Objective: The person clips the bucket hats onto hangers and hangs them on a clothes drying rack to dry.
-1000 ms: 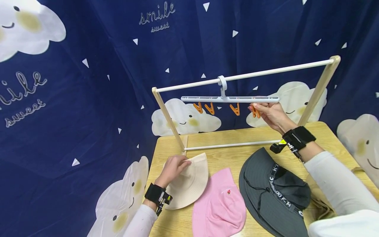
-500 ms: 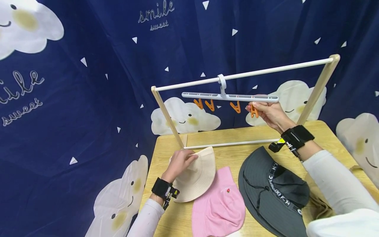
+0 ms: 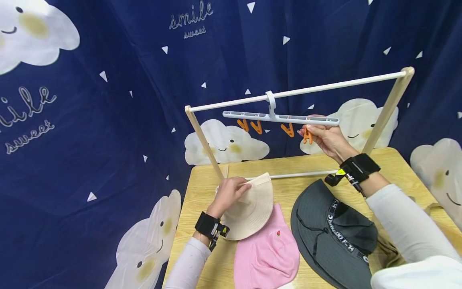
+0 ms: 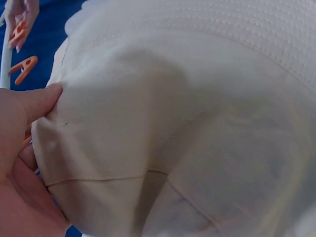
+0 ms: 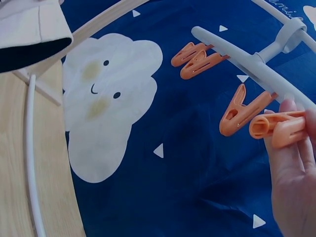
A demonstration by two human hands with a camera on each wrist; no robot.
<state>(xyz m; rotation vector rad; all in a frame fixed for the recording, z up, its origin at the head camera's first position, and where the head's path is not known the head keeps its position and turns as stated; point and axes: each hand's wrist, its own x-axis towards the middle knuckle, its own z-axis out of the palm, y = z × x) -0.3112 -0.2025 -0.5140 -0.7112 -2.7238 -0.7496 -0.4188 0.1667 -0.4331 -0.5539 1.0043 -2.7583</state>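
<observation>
My left hand [image 3: 228, 196] pinches a cream bucket hat [image 3: 254, 212] by its upper edge, thumb in front. The hat's brim fans to the right and overlaps the pink bucket hat [image 3: 268, 253]. In the left wrist view the cream hat's seamed cloth [image 4: 123, 123] fills most of the picture. A pale hanger [image 3: 249, 116] with orange clothespins hangs by its hook from a white rail. Near its right end my right hand [image 3: 330, 140] pinches the rightmost clothespin [image 3: 308, 135], its fingers partly behind the hanger bar. Another orange clothespin [image 5: 247, 111] hangs close to these fingers.
A wooden rack with a white top rail [image 3: 343, 84] stands on the wooden table [image 3: 281, 192]; a lower rail [image 3: 306, 174] runs along its base. A dark grey wide-brimmed hat [image 3: 325, 237] lies at right, beside brown cloth [image 3: 388, 251]. A dark blue curtain [image 3: 108, 140] hangs behind.
My left hand has carried the cream hat right and upward, farther over the pink hat. The hanger's left end has risen slightly. My right hand stays at the rightmost clothespin, which has turned a little.
</observation>
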